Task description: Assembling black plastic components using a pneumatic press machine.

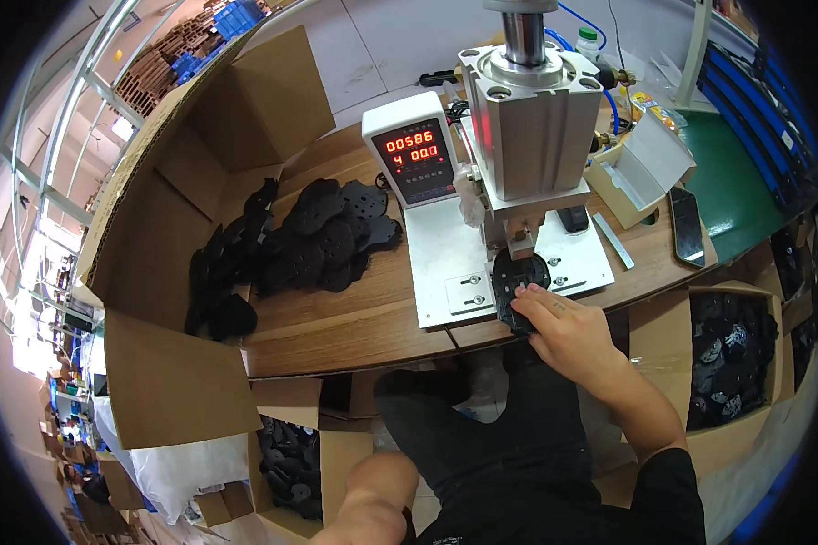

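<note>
My right hand (568,331) grips the near end of a black plastic plate (509,313), its thumb and fingers closed on the edge. The plate's far end lies under the head of a bench press (541,127) with a silver cylinder, on the press's metal base (436,263). My left arm (373,495) is low in the view, over the floor by my lap; its fingers do not show. Left of the press, a pile of black plates (323,236) spreads over the wooden table (364,331).
An open carton (154,245) lies on its side at the left. A white counter box (409,150) with red digits stands by the press. To the right are a small open box (641,173), a metal strip (613,241) and a phone (686,227). Below are cartons of black parts (732,354).
</note>
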A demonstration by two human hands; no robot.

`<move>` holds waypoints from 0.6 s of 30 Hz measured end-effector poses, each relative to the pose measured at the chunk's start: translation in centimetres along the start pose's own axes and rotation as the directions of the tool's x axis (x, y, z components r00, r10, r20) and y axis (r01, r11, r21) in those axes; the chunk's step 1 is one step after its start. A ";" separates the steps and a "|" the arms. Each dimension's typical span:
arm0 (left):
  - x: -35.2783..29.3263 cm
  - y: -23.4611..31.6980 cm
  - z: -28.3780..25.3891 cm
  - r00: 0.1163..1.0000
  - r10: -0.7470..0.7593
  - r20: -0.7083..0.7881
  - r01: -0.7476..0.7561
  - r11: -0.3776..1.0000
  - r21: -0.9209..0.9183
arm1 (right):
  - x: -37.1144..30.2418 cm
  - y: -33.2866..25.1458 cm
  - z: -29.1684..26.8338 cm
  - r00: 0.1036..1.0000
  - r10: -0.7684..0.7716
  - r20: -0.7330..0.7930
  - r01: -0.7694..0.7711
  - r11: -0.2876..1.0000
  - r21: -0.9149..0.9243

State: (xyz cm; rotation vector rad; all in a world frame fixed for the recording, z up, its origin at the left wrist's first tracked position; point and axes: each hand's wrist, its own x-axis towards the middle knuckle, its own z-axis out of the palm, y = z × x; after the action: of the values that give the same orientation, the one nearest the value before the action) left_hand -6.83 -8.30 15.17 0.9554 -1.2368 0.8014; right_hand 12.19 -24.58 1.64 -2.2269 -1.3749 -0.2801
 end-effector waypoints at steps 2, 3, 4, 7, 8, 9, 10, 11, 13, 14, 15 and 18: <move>-1.3 -0.3 -1.0 1.000 -0.001 0.012 0.001 1.000 -0.012 | -0.1 0.5 0.0 1.000 0.006 -0.003 -0.006 1.000 -0.007; -2.7 -0.5 -1.5 1.000 0.028 0.014 -0.029 0.998 0.062 | -0.5 1.0 -0.1 1.000 0.014 -0.006 -0.014 1.000 -0.017; -3.6 0.0 -1.4 0.998 0.051 0.040 -0.056 0.985 0.165 | -0.1 0.7 -0.1 1.000 0.018 -0.014 -0.018 1.000 -0.008; -10.2 2.6 -1.0 0.952 0.080 -0.295 0.120 0.790 0.601 | 0.3 0.3 -0.4 0.999 -0.012 -0.032 0.012 1.000 0.007; -12.4 3.0 -1.9 0.929 0.073 -0.363 0.211 0.702 0.680 | 0.3 0.3 -0.4 0.999 0.016 -0.033 -0.016 1.000 -0.005; -14.6 3.1 -2.4 0.869 0.122 -0.479 0.263 0.707 0.656 | 0.3 0.2 -0.3 0.999 -0.004 -0.035 0.003 1.000 -0.013; -17.0 3.3 -2.9 0.792 0.172 -0.585 0.311 0.711 0.631 | 0.2 0.2 -0.2 0.999 -0.030 -0.037 0.029 0.999 -0.020; -19.7 4.2 -3.4 0.792 0.170 -0.586 0.311 0.714 0.627 | -0.1 0.4 0.2 1.000 0.000 0.000 0.000 1.000 -0.007; -25.6 7.4 -4.1 0.641 0.131 -0.756 0.634 0.464 0.618 | -0.1 0.4 0.2 1.000 -0.002 -0.004 0.002 1.000 -0.004; -28.4 8.6 -3.8 0.639 0.135 -0.758 0.635 0.464 0.618 | -0.1 0.3 0.1 1.000 -0.004 -0.009 0.004 1.000 -0.001; -31.1 9.7 -3.6 0.466 0.056 -0.883 0.865 0.182 0.467 | -0.1 0.3 0.2 1.000 -0.009 -0.006 0.009 1.000 -0.003; -35.9 9.7 -3.7 0.248 -0.086 -0.965 0.877 -0.404 0.261 | 0.0 0.1 0.2 1.000 -0.012 -0.011 0.012 1.000 -0.023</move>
State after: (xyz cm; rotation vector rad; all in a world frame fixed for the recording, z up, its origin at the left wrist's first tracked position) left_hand -20.10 -0.75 -19.00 2.0108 1.0254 0.7651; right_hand 12.21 -24.52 1.44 -2.2329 -1.3859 -0.3135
